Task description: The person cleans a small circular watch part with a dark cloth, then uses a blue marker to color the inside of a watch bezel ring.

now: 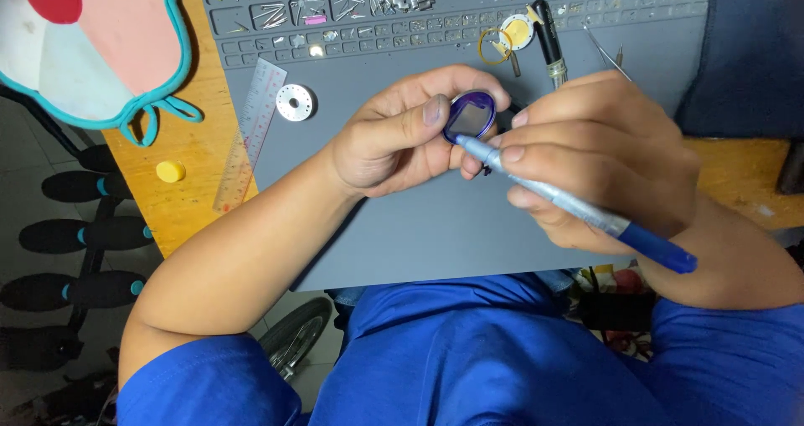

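The left hand is curled around a small oval watch case with a blue rim and a glassy face, thumb on one edge and fingers behind, holding it up over the grey mat that covers the middle of the bench. The right hand is closed around a slim tool with a silver shaft and blue end, gripped like a pen, its tip touching the lower edge of the case.

The case looks light, stiff and smooth, likely slippery at the glass and easy to scratch, so the rim seems the safest place to pinch it.

Around them lie a clear ruler, a small perforated metal disc, a yellow cap, a black-handled tool and a yellow ring. The mat's tray compartments along the far edge hold tiny metal parts. Nothing stands between the hands and the mat.
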